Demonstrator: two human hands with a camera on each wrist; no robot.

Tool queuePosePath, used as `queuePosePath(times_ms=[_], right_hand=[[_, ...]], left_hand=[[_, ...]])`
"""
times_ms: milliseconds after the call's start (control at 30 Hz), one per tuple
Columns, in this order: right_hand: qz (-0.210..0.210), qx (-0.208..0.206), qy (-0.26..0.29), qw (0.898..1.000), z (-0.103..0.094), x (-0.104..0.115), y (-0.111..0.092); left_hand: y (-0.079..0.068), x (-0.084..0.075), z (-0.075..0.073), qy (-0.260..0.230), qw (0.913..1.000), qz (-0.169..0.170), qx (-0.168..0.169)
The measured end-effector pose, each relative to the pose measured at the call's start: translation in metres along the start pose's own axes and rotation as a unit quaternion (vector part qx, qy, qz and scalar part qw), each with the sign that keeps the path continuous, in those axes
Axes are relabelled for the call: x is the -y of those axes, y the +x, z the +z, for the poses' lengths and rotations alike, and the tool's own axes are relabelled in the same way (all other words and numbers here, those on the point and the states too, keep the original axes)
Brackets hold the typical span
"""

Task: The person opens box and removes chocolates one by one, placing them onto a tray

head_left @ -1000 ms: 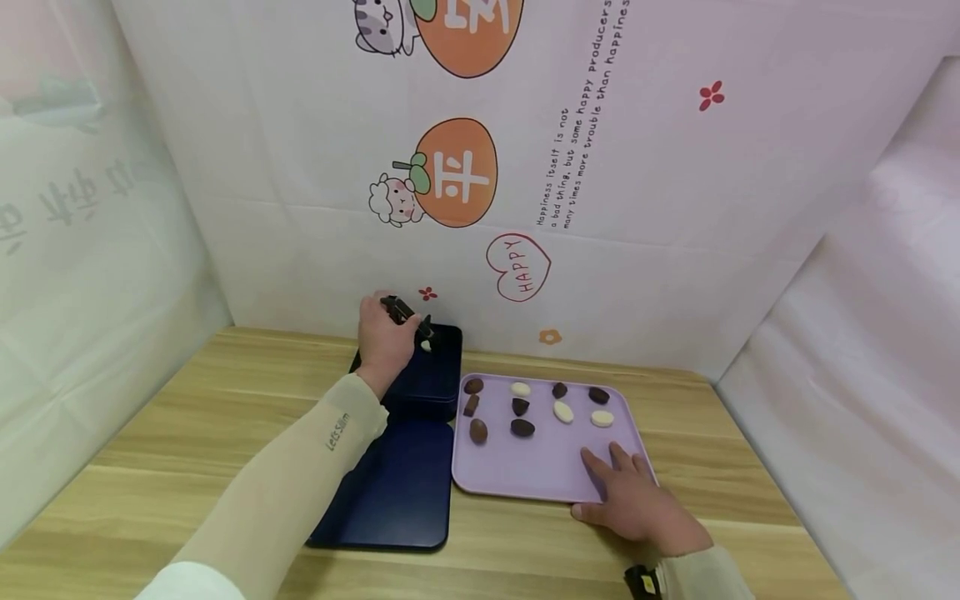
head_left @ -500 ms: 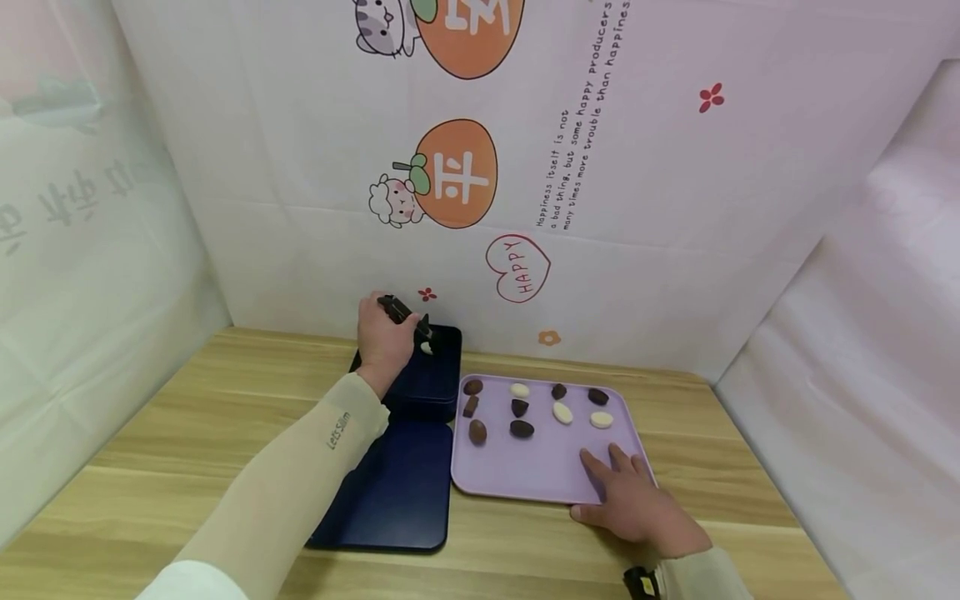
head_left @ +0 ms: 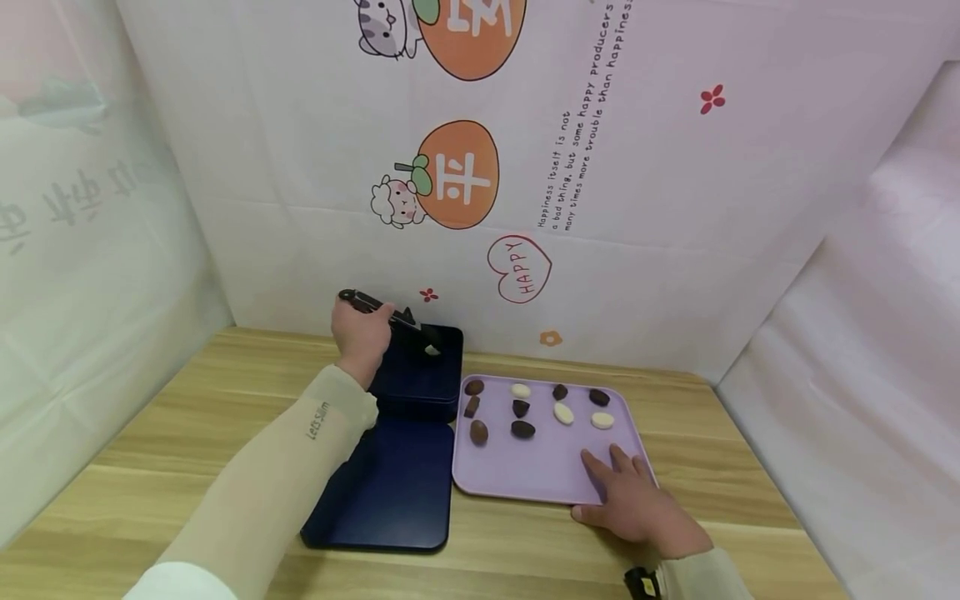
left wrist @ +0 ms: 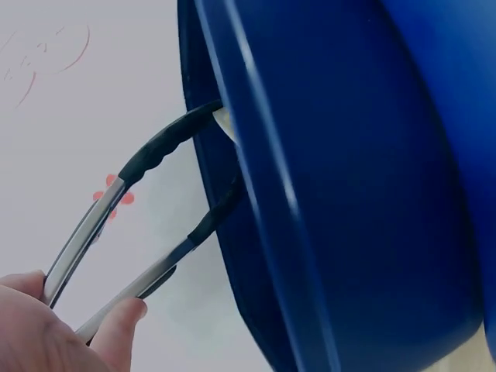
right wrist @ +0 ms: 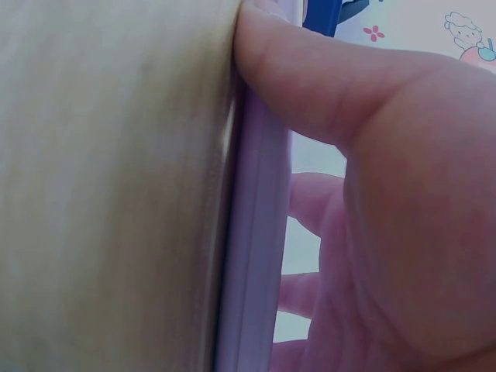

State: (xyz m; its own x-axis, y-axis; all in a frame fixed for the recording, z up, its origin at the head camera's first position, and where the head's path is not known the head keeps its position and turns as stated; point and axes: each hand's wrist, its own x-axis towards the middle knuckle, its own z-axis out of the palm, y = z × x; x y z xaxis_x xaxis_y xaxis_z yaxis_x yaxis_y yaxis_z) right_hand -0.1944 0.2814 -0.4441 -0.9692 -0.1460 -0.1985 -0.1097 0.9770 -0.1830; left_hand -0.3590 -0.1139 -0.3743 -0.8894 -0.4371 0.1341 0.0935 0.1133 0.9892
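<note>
My left hand (head_left: 362, 333) grips black-tipped metal tongs (head_left: 411, 320) over a dark blue tin (head_left: 420, 385) by the back wall. Down inside, a small white chocolate-like piece (head_left: 432, 351) lies by the tong tips. In the left wrist view the tong arms (left wrist: 155, 280) stand apart, and the white piece (left wrist: 224, 122) shows at the upper tip; the rim hides the rest. My right hand (head_left: 633, 504) rests on the near right corner of a lilac tray (head_left: 517, 477), fingers spread on it, thumb along its front edge.
Several brown, dark and white pieces (head_left: 522, 429) lie in short rows on the tray's back half. A flat dark blue lid (head_left: 393, 496) lies before the tin, left of the tray. A printed white cloth (head_left: 637, 275) hangs behind the wooden table (head_left: 165, 450).
My left hand has shifted left, so more of the tongs shows and they lean lower. The white piece in the tin sits slightly farther right. My right hand has stayed put.
</note>
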Motion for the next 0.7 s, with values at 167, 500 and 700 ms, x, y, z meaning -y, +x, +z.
queuePosePath(times_ms=[167,500,700], right_hand=[[-0.003,-0.003,-0.002,1.0,0.0,0.0,0.0],[-0.026,0.007,0.013,1.0,-0.005,-0.006,-0.003],[-0.038,0.017,0.031,0.999,-0.011,-0.007,-0.003]], left_hand=[[0.003,-0.005,-0.011,-0.05,0.9984,-0.023,-0.013],[0.003,-0.026,-0.019,-0.039,0.9988,-0.019,-0.024],[-0.007,-0.042,-0.01,-0.05,0.9987,-0.006,-0.004]])
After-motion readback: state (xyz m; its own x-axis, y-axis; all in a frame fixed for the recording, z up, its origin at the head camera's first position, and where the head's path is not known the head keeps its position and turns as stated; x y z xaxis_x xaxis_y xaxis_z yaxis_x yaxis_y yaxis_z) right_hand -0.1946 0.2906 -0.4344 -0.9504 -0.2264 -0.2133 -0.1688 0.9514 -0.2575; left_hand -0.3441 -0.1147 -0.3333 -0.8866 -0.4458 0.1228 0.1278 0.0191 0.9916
